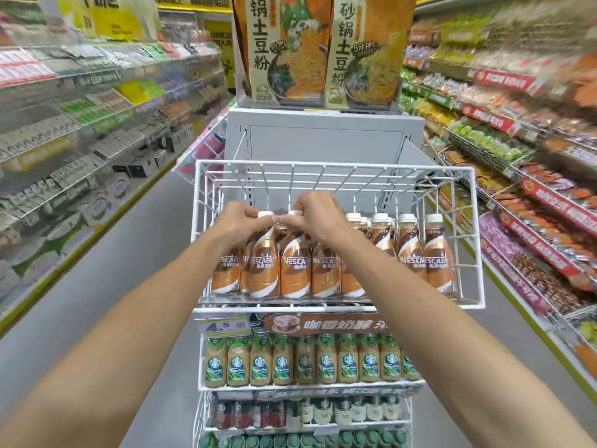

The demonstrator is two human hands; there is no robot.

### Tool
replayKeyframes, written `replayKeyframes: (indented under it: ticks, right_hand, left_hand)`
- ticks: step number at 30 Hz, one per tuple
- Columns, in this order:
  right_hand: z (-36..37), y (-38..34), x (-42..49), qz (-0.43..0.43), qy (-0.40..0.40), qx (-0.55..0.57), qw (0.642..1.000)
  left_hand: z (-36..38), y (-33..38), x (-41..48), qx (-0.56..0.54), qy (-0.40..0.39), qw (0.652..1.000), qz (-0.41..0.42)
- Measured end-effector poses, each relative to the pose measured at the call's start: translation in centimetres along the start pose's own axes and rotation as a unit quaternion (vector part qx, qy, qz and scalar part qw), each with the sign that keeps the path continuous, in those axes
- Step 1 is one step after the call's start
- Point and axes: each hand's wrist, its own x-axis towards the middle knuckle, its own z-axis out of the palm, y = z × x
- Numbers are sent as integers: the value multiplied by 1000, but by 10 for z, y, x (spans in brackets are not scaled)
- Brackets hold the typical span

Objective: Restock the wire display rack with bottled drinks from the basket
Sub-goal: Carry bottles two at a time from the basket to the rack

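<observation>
Reaching into the white wire display rack point(336, 165), the left hand point(240, 219) and right hand point(318, 216) each pinched — grip curled — the white caps of neighbouring brown-and-orange coffee bottles point(295, 273).

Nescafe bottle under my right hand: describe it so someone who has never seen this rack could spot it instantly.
Find the white wire display rack in the aisle's middle; its top tier holds brown-and-orange Nescafe bottles. In the front row, yours is the Nescafe bottle whose white cap the right hand pinches, just right of the one under the left hand.
</observation>
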Motion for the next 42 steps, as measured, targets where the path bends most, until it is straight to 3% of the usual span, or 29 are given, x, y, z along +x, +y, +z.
replayKeyframes:
  ticks: [9, 13, 16, 20, 29, 36, 42]
  right_hand:
    - [2, 3, -8, 2, -2, 35, 999]
    - [-19, 10, -23, 8, 34, 77, 996]
    - [-48, 20, -41, 10, 52, 44, 998]
    - [-80, 47, -85, 4, -27, -99, 995]
    - [-144, 170, -276, 210, -67, -162, 962]
    - [-217, 286, -505, 418, -54, -155, 893]
    - [-280, 355, -712, 527, -69, -170, 829]
  left_hand:
    - [-5, 4, -12, 15, 25, 999, 29]
    - [-20, 23, -26, 103, 41, 985, 134]
    - [-28, 45, -35, 244, 1, 950, 192]
    - [-6, 86, -54, 407, -94, 874, 248]
    - [181, 181, -125, 401, -209, 790, 414]
    - [366, 288, -235, 354, -295, 742, 487]
    - [525, 367, -363, 308, -391, 705, 506]
